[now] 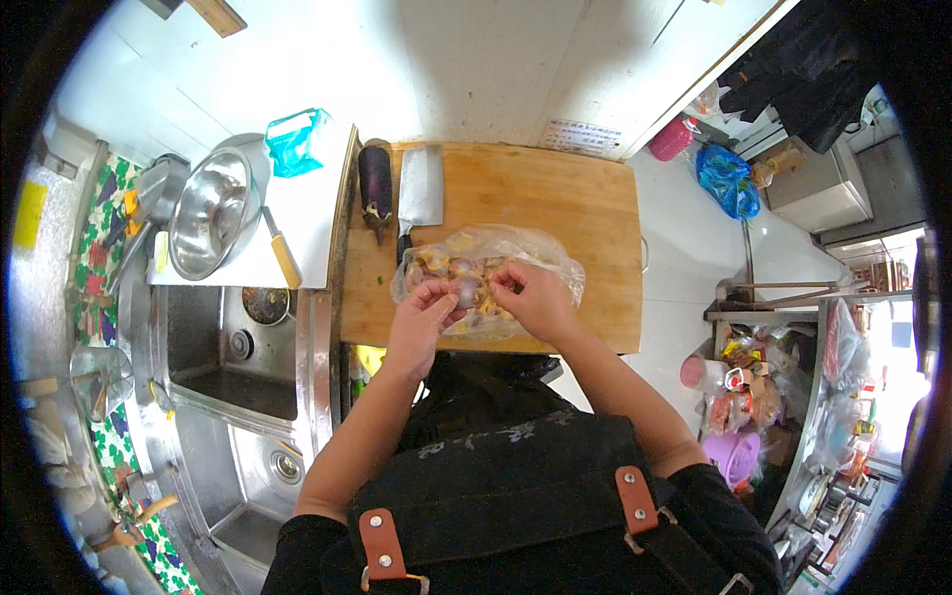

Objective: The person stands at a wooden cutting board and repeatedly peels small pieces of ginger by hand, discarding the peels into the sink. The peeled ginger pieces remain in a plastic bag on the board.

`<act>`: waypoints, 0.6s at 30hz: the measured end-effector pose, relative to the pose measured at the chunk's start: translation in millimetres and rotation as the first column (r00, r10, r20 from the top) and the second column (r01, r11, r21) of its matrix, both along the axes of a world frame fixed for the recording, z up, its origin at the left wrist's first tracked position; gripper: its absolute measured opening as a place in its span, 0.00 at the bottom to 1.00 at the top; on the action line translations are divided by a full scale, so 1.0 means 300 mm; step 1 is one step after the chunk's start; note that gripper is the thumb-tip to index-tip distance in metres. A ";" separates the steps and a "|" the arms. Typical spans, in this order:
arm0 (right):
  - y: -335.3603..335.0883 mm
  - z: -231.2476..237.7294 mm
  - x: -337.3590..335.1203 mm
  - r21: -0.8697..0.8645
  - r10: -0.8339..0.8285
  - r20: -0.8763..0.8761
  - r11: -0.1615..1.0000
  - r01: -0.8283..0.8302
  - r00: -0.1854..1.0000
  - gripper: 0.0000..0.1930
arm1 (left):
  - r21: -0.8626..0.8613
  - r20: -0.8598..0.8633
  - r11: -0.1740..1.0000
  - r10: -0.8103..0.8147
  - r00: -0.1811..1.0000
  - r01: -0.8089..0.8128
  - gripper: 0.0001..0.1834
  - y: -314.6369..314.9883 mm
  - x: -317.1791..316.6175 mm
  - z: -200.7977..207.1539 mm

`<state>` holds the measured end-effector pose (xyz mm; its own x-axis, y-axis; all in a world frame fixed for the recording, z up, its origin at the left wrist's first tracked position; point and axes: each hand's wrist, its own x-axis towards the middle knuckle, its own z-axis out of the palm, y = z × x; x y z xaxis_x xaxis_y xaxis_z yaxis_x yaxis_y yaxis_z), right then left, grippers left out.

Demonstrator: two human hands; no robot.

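Observation:
My left hand (428, 309) is closed on a purplish, shiny gizzard (466, 291), held between thumb and fingers. Close by on its right, my right hand (531, 297) is pinched at the gizzard's edge; whatever sits between its fingertips is too small to make out. Below both hands a clear plastic bag (560, 266) lies opened out on the wooden cutting board (585, 198). Several more gizzards with yellow fat (433, 260) rest in the bag. Beyond it are a cleaver (422, 186) with a dark handle and a purple eggplant (376, 188).
Left of the board, a white counter holds a steel bowl (210, 213), a knife with a wooden handle (284, 260) and a turquoise packet (296, 142). A double steel sink (233, 397) adjoins it. To the right are a blue bag (729, 180) and a crowded shelf (783, 315).

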<state>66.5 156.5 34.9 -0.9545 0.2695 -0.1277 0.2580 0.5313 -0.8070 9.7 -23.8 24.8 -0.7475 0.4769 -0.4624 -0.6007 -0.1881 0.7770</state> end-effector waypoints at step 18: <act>-0.015 -0.027 -0.036 -0.083 0.315 0.084 0.948 -0.308 0.945 0.15 | -0.065 -0.176 0.987 -0.156 0.972 0.147 0.09 0.033 0.004 0.025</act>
<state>55.7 152.0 26.8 -0.9719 -0.0516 -0.2297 0.1659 0.5423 -0.8237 10.8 -14.0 32.4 -0.7417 0.5700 -0.3536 -0.4684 -0.0629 0.8813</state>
